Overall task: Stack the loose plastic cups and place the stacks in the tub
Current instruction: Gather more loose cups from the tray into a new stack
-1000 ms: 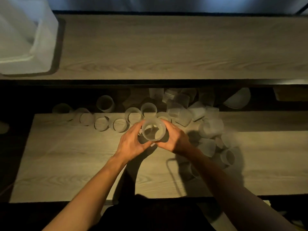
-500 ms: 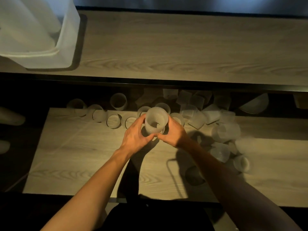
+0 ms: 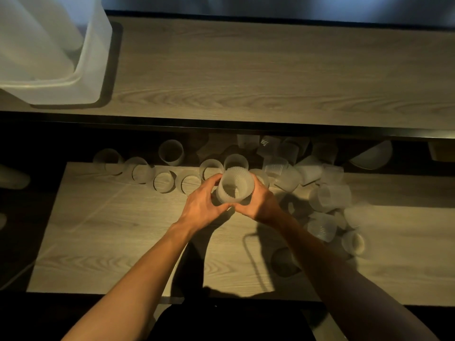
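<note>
A stack of frosted ribbed plastic cups [image 3: 235,185] stands upright, mouth up, above the lower wooden table. My left hand [image 3: 203,205] grips its left side and my right hand [image 3: 262,203] grips its right side, fingers curled round it. Several loose cups [image 3: 170,152] lie in a row along the table's far edge, and more loose cups [image 3: 330,196] are scattered to the right. The translucent white tub [image 3: 93,77] sits at the far left of the upper shelf, with tall cup stacks [image 3: 37,35] inside.
The upper wooden shelf [image 3: 270,70] runs across the back, with a dark front edge. A white bowl-like object [image 3: 373,156] lies in the shadow under it at right. A dark round object [image 3: 283,262] lies on the lower table [image 3: 110,230] by my right forearm.
The view has shifted, so the tub shows more at top left. Both hands keep hold of the stack, which sits slightly higher and farther back than before.
</note>
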### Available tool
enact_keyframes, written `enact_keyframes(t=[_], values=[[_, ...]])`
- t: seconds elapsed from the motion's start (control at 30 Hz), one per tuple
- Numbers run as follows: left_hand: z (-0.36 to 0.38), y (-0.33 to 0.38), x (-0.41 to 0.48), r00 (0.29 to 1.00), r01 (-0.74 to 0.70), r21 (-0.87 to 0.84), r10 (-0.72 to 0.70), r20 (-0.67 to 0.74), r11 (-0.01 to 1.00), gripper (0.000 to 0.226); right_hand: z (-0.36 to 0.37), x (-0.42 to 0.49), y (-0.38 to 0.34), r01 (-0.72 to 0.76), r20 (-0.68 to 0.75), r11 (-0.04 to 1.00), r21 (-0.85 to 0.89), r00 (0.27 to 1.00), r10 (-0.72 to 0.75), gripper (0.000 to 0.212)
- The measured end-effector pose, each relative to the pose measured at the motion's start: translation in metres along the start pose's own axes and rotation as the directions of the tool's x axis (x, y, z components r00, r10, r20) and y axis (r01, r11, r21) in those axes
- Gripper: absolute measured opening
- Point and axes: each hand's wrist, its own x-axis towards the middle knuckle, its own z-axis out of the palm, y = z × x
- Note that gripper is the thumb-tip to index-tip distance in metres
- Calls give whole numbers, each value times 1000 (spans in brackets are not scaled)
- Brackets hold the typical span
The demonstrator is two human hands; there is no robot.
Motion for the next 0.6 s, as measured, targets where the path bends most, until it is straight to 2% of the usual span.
enact_keyframes(t=[0.17,0.3,0.43,0.6], values=[[13,-9,-6,997,76,-30,-75,34,997,80,13,0,8,-87,111,993,-84,989,96,88],[18,-10,-9,994,110,-46,-108,33,993,85,19,1,7,-108,121,990,-95,985,119,90],[16,-6,-10,996,93,-25,-92,17,995,87,13,-4,4,-75,78,995,-72,994,81,87],[6,19,-5,999,1,-16,-2,-35,1000,89,-21,-8,-1,67,-18,996,-54,998,-68,86]])
